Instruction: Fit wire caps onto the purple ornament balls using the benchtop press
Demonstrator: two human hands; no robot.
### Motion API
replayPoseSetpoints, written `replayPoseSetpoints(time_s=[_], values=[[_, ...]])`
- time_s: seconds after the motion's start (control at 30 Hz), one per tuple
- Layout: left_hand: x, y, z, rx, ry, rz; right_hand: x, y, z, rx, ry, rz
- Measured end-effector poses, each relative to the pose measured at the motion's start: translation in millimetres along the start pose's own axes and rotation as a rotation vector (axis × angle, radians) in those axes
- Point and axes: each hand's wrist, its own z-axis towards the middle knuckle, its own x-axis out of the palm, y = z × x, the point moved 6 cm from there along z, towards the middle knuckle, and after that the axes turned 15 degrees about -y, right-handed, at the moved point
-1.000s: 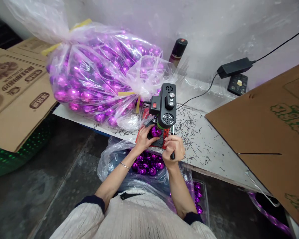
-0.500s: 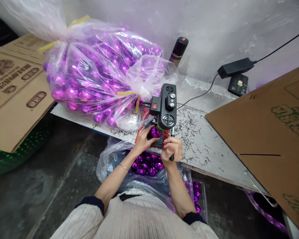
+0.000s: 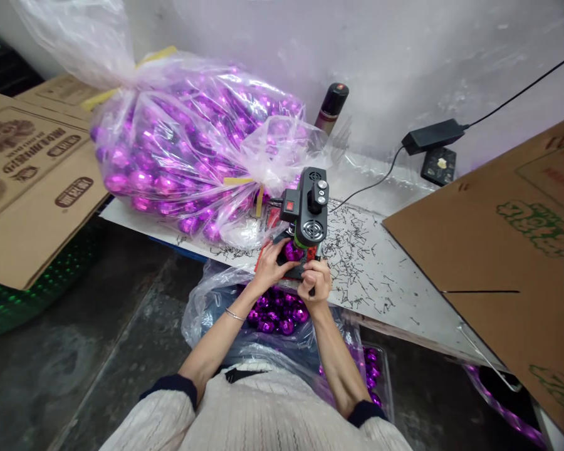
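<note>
Purple ball: clamped between thumb and fingers of the left grip, under the black machine. Right grip: just beside the left, closed around the lever. Filled bag: on the table, beyond the left grip.

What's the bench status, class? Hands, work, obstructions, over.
Left hand holding shiny faceted purple ball under rounded black machine. Right hand gripping black-handled metal lever. Tied clear plastic bag of purple balls crowding machine's left.
</note>
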Motion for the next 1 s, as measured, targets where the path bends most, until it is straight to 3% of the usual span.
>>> replayPoseSetpoints(time_s=[0.13, 0.27, 0.37, 0.43, 0.5, 0.6, 0.67, 0.77, 0.9, 1.0], values=[[0.4, 0, 5, -0.017, 0.006, -0.016, -2, 3, 24, 0.099, -0.092, 0.022], [-14.8, -11, -2, 0.055, -0.042, -0.009, 0, 11, 58, 0.214, -0.063, -0.006], [-34.5, -27, -39, 0.259, -0.005, -0.023, -1, 16, 66, 0.238, -0.033, -0.006], [-42.9, -32, -77, 0.387, 0.119, -0.016, -2, 17, 61, 0.228, -0.016, -0.007], [-48.0, -28, -112, 0.428, 0.229, 0.062, -3, 17, 54, 0.214, -0.016, -0.007], [-58.4, -18, -128, 0.406, 0.201, 0.132, -4, 15, 46, 0.219, -0.019, -0.004], [-64.7, -18, -108, 0.389, 0.107, 0.071, -4, 14, 44, 0.223, -0.016, -0.002], [-62.8, -14, -35, 0.304, -0.033, 0.018, -4, 13, 44, 0.228, -0.030, -0.005], [-34.7, 13, 86, 0.114, -0.131, 0.126, -4, 15, 45, 0.219, -0.037, 0.007], [-9.1, 32, 146, 0.044, -0.130, 0.219, -4, 17, 45, 0.202, -0.022, 0.011]])
